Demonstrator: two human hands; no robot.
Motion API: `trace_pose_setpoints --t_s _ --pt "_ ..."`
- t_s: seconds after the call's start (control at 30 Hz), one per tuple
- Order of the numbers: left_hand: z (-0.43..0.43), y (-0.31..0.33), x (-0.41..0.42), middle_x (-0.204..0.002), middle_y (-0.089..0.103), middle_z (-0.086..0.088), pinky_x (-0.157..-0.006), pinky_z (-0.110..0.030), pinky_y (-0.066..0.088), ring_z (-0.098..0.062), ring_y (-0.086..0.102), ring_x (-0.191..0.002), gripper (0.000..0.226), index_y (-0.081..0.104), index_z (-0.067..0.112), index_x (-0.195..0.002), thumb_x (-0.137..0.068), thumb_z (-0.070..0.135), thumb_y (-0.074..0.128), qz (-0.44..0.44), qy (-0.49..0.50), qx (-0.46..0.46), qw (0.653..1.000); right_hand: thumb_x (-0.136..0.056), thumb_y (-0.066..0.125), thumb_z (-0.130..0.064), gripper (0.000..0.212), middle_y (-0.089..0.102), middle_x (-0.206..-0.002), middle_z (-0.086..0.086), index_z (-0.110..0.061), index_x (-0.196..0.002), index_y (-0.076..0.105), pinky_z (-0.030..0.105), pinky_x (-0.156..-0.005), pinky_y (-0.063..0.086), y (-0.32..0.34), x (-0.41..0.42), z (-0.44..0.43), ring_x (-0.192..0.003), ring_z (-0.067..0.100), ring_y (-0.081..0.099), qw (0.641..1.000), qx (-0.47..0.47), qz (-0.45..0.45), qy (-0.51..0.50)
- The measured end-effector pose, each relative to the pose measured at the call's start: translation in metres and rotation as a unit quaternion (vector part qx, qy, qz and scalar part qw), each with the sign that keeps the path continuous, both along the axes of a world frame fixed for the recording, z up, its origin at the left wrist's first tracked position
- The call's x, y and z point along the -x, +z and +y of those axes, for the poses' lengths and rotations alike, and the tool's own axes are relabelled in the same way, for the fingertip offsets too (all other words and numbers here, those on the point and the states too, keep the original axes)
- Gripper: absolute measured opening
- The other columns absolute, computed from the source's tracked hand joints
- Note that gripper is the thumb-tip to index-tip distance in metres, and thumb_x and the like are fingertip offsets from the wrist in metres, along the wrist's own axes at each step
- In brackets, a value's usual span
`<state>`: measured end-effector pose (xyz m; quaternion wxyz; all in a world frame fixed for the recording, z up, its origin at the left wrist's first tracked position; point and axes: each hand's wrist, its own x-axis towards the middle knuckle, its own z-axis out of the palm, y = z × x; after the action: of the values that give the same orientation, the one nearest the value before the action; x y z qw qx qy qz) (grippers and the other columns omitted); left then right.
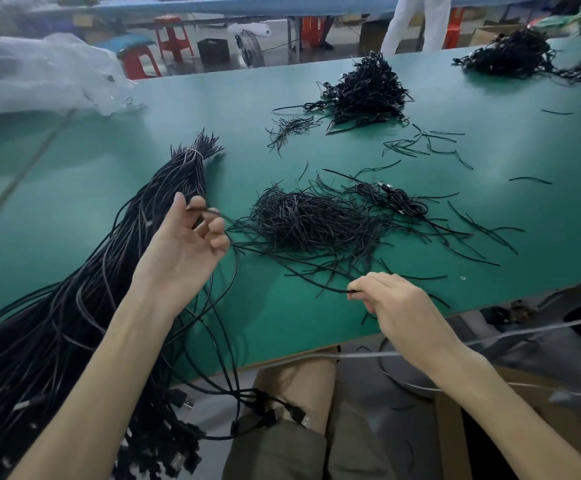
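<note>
At the far left a crumpled clear plastic bag [39,74] lay on the green table [74,188]. Beside it a thick bundle of black cables [116,271] ran from the near left corner toward the middle of the table, cinched by a pale band near its far end, its plug ends hanging off the near edge.

The left hand [185,244] was raised above that bundle, palm up, its fingers curled round a single black cable [236,289]. From those fingers the cable dropped in loose loops over the table edge toward the person's lap, where USB plugs [275,414] dangled. Another stretch of it ran low across the table to the right hand.

Just past the left hand's fingertips sat a loose pile of thin black ties [310,220], with stray ones scattered around it.

The right hand [396,306] hovered near the table's front edge, knuckles up, pinching the cable's end between thumb and fingertips.

Beyond the tie pile lay a few coiled cables [393,199]. Farther back stood a heap of bundled cables [365,88], and a second heap [511,57] sat well apart at the far right corner.
</note>
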<state>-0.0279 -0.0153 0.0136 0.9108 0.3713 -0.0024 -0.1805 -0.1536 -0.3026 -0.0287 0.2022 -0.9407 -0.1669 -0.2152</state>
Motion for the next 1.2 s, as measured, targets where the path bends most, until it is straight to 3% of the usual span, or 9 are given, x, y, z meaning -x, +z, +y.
trace_pose_setpoints --t_s 0.2,0.3,0.43,0.63,0.7,0.77,0.87,1.03,1.2 --pt "0.007 0.009 -0.001 -0.107 0.069 -0.001 -0.104 -0.036 0.052 -0.020 0.066 -0.118 0.045 0.066 0.017 -0.080 -0.112 0.036 0.040 -0.063 -0.007 0.054 0.997 -0.083 0.054 0.011 0.024 0.048 -0.082 -0.016 -0.002 -0.095 0.071 0.045 -0.067 0.060 0.007 -0.002 -0.003 -0.070 0.017 0.059 1.000 -0.024 0.018 0.000" --pt "0.013 0.021 0.006 -0.091 0.066 0.003 -0.084 -0.030 0.056 -0.013 0.065 -0.079 0.046 0.065 0.013 -0.090 -0.114 0.037 0.033 -0.093 -0.087 0.165 0.978 -0.087 0.057 0.016 0.025 0.053 -0.079 -0.011 -0.003 -0.097 0.070 0.051 -0.070 0.058 0.003 -0.006 -0.008 -0.073 0.030 0.064 0.998 -0.032 0.053 -0.011" --pt "0.017 0.038 0.024 -0.067 0.061 0.007 -0.055 -0.024 0.033 -0.011 0.040 -0.046 0.048 0.058 0.015 -0.080 -0.110 0.043 0.033 -0.230 -0.242 0.028 0.942 -0.091 0.054 0.016 0.027 0.051 -0.073 -0.016 -0.004 -0.098 0.071 0.049 -0.075 0.056 -0.001 -0.013 -0.012 -0.074 0.027 0.062 0.993 -0.076 0.084 -0.013" --pt "0.002 0.045 0.046 -0.106 0.078 0.008 -0.074 -0.030 0.057 -0.015 0.075 -0.080 0.042 0.073 0.016 -0.110 -0.112 0.038 0.036 -0.412 -0.545 -0.459 0.568 -0.105 0.052 -0.008 0.027 0.056 -0.062 0.007 -0.015 -0.084 0.069 0.031 -0.056 0.042 0.019 -0.024 -0.002 -0.059 0.028 0.050 0.941 -0.317 0.118 -0.016" --pt "-0.010 0.032 0.049 -0.115 0.074 0.021 -0.092 -0.026 0.056 0.001 0.072 -0.091 0.041 0.072 0.026 -0.120 -0.108 0.046 0.039 -0.390 -0.508 -0.572 0.512 -0.107 0.050 -0.014 0.028 0.055 -0.063 0.009 -0.015 -0.084 0.066 0.032 -0.057 0.045 0.036 -0.024 0.010 -0.062 0.034 0.051 0.924 -0.367 0.105 0.007" --pt "-0.021 0.030 0.047 -0.114 0.063 0.040 -0.102 -0.026 0.047 0.024 0.057 -0.096 0.042 0.065 0.025 -0.133 -0.106 0.044 0.039 -0.362 -0.416 -0.643 0.531 -0.108 0.048 -0.015 0.029 0.053 -0.062 0.010 -0.011 -0.084 0.064 0.035 -0.055 0.045 0.053 -0.021 0.023 -0.063 0.037 0.051 0.906 -0.410 0.091 0.042" --pt "-0.021 0.027 0.040 -0.146 0.054 0.019 -0.119 -0.032 0.036 0.006 0.052 -0.131 0.046 0.050 0.016 -0.148 -0.108 0.032 0.037 -0.374 -0.255 -0.618 0.642 -0.107 0.047 -0.017 0.028 0.050 -0.061 0.012 -0.008 -0.086 0.064 0.041 -0.054 0.044 0.071 -0.010 0.040 -0.060 0.035 0.049 0.890 -0.438 0.079 0.102" --pt "-0.020 0.034 0.041 -0.166 0.032 0.005 -0.115 -0.016 0.033 -0.006 0.030 -0.151 0.058 0.022 0.019 -0.160 -0.108 0.037 0.040 -0.330 -0.226 -0.288 0.870 -0.106 0.047 -0.030 0.030 0.052 -0.061 0.005 -0.012 -0.091 0.066 0.036 -0.053 0.042 0.072 0.007 0.063 -0.055 0.023 0.048 0.886 -0.411 0.127 0.172" --pt "-0.031 0.047 0.047 -0.116 0.073 0.001 -0.108 -0.034 0.045 -0.021 0.067 -0.117 0.065 0.069 0.018 -0.099 -0.103 0.050 0.012 -0.278 -0.191 -0.152 0.929 -0.108 0.048 -0.036 0.036 0.049 -0.059 0.006 -0.013 -0.086 0.064 0.022 -0.058 0.037 0.033 0.010 0.072 -0.054 0.014 0.043 0.871 -0.362 0.274 0.188"
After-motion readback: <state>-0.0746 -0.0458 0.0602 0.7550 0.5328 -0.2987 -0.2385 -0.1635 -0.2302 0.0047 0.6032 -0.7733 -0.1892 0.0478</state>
